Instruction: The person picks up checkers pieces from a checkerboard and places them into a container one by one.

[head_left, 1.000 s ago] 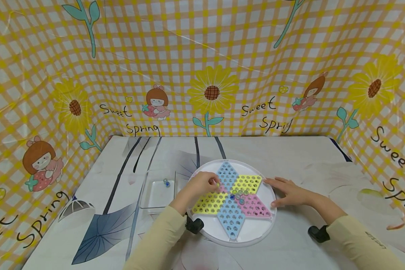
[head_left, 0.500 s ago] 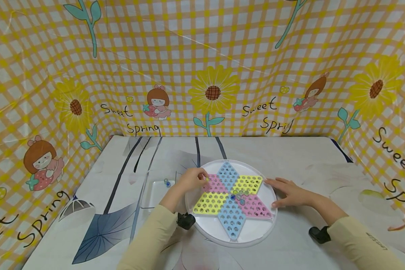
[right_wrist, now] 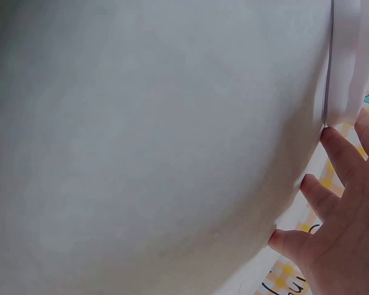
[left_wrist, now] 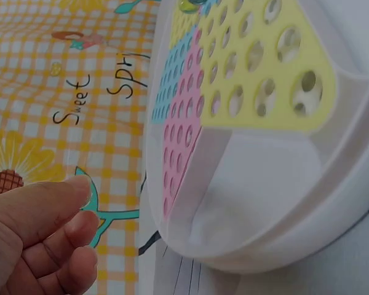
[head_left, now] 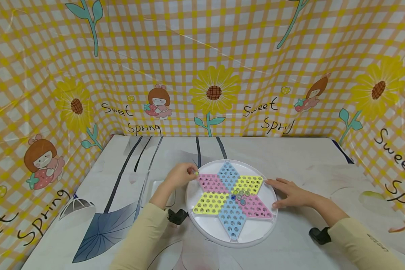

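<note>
The left hand (head_left: 179, 175) pinches a small yellowish-green marble (head_left: 196, 173) between thumb and fingertips, holding it just above the far-left rim of the round white game board (head_left: 202, 225), beside the tip of the pink star point. In the left wrist view the curled fingers (left_wrist: 46, 246) show close to the board's raised edge, though the marble itself is hidden there. The right hand (head_left: 290, 193) lies flat with straight, spread fingers on the right rim of the board, gripping nothing; the right wrist view shows its fingertips (right_wrist: 335, 144) touching the white edge. The board sits on the table (head_left: 290, 153), near the middle, its six-pointed star made of pink, blue and yellow perforated panels. A small cluster of marbles (head_left: 240, 195) rests in holes at the star's centre. Left of the board, partly behind the left forearm, lies a clear plastic tray (head_left: 152, 189).
</note>
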